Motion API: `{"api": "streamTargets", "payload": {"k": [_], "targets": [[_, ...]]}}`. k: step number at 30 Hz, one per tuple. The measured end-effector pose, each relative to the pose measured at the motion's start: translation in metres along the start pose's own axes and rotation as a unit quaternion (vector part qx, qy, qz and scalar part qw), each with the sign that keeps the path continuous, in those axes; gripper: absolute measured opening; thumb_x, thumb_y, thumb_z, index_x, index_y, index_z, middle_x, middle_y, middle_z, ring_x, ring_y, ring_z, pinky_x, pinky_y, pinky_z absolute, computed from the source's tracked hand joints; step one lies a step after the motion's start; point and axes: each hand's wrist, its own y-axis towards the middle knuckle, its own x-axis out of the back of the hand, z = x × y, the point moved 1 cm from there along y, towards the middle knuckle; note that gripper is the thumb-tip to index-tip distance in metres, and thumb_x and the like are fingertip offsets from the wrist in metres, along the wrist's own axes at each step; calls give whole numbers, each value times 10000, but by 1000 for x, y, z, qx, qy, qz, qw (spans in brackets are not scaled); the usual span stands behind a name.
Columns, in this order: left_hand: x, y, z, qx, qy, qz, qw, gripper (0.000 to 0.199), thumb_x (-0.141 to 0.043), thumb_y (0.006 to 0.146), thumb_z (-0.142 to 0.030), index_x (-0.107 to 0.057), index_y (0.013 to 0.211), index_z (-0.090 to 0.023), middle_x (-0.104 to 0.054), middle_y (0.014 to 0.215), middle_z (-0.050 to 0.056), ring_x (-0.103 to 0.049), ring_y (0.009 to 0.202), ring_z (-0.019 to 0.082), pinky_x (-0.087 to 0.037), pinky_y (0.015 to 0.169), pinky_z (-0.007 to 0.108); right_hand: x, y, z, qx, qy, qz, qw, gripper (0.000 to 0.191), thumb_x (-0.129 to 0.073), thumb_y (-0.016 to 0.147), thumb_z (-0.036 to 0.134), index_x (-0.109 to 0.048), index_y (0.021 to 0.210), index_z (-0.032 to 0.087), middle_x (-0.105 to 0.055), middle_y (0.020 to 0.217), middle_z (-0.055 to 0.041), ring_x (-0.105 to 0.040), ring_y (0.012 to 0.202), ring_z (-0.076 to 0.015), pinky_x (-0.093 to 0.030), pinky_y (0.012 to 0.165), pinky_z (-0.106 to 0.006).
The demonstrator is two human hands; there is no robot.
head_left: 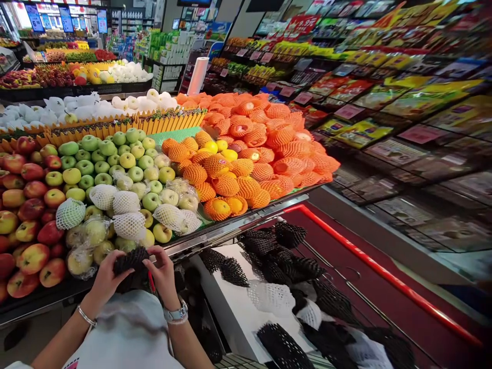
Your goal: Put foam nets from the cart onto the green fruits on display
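Between my two hands, at the front edge of the fruit display, is a black foam fruit net [130, 259]. My left hand [109, 274] closes around its left end, thumb below and fingers above. The thumb and fingertips of my right hand [163, 271] pinch its right end. Whether a fruit sits inside the net cannot be seen. Just beyond my hands lie green apples [103, 179], some in white foam nets [128, 227] or clear wrap. Red apples [34, 259] are heaped to the left. A thin red object [151, 283] shows beneath my right hand.
Oranges in orange nets [226, 185] and fruit in red-orange nets [286, 138] fill the display's right side. Lower right, a cart with a red bar [361, 256] holds a white box [230, 292], black foam nets [282, 346] and white nets [271, 297]. Packaged goods shelves [384, 102] stand behind.
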Motion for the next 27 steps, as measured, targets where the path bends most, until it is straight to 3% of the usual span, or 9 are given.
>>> {"api": "streamTargets", "payload": {"k": [5,10,13,18,22,27], "targets": [[1,-3,6,-9,-42,46,998,277,-513,904,-421,-640,1036,-213,-727,971,76,-671,917,246,-537,861,401,-1,3,6,-63,54,-30,996,381,-835,649,311,-652,976,239,-631,805,18,-574,774,-168,-472,745,-294],[2,1,1,0,-79,56,995,247,-606,871,-353,-629,1075,-216,-705,998,58,-659,934,212,-534,872,362,3,-1,4,-88,144,-71,983,296,-814,661,352,-642,880,249,-612,851,15,-554,766,-149,-462,723,-269],[7,3,1,1,-114,51,992,173,-649,843,-327,-649,957,-196,-676,890,43,-642,834,182,-534,770,302,10,-3,9,-101,218,-48,969,319,-800,662,376,-617,903,275,-608,899,9,-563,786,-153,-479,744,-277],[13,6,4,12,-58,-45,997,152,-625,833,-337,-657,834,-188,-613,722,9,-580,680,159,-479,650,278,13,-12,15,-126,274,18,953,325,-804,653,393,-571,838,263,-559,804,15,-531,695,-140,-471,643,-245],[10,5,0,22,-57,-80,995,217,-650,805,-401,-645,839,-187,-635,737,15,-597,659,163,-482,611,272,1,-23,8,-227,321,92,915,270,-783,698,318,-545,801,241,-527,716,47,-490,593,-102,-437,556,-199],[7,2,-5,1,-12,-97,995,139,-617,831,-337,-638,849,-201,-653,780,18,-623,690,171,-509,613,271,-21,-31,-4,-319,315,142,883,296,-861,596,187,-620,767,205,-592,668,65,-496,555,-76,-442,546,-181]]}}
